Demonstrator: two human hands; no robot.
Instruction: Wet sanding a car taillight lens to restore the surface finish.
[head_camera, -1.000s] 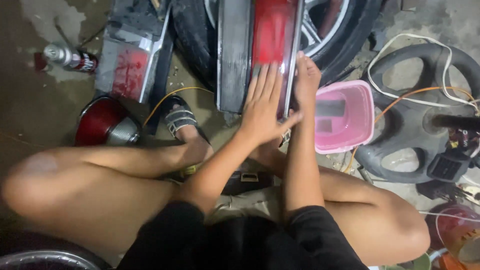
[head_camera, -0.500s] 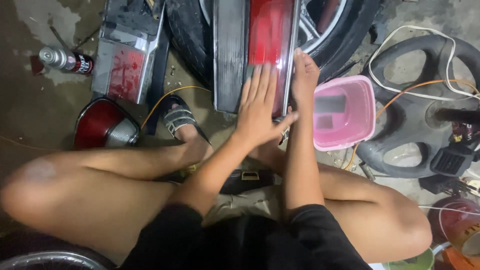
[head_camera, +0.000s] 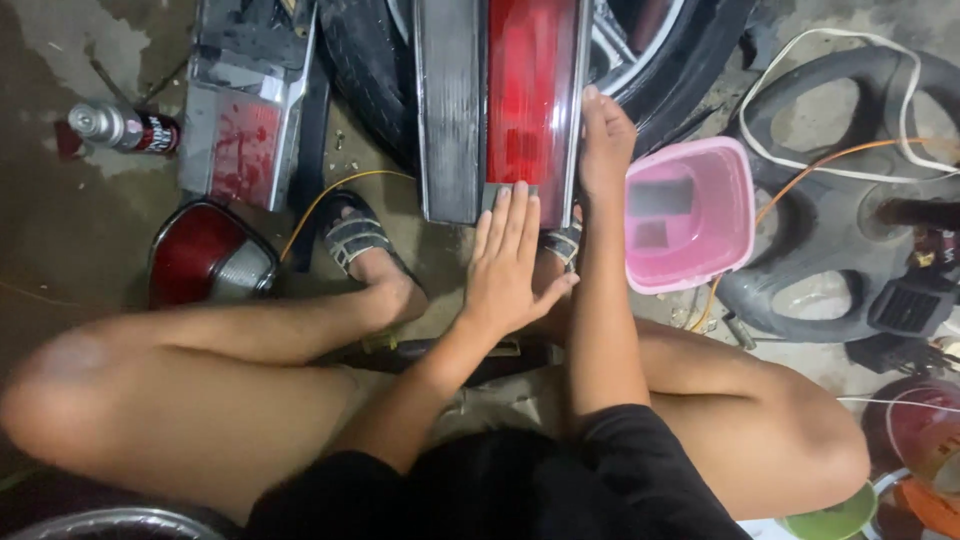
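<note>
Tail-lamp unit (head_camera: 505, 110), long, with a glossy red lens and a grey plastic side, is stood on the concrete floor (head_camera: 60, 230) against a tyre (head_camera: 365, 70). Left hand (head_camera: 510, 265) is laid flat at its lower end, fingers straight and close together, nothing gripped. Right hand (head_camera: 603, 148) is pressed along the right edge, fingers extended. Lens surface appears partly dull; work is judged unfinished. Pink plastic tub (head_camera: 690, 215) sits just beside; a spray can (head_camera: 120, 128) lies well apart.
</note>
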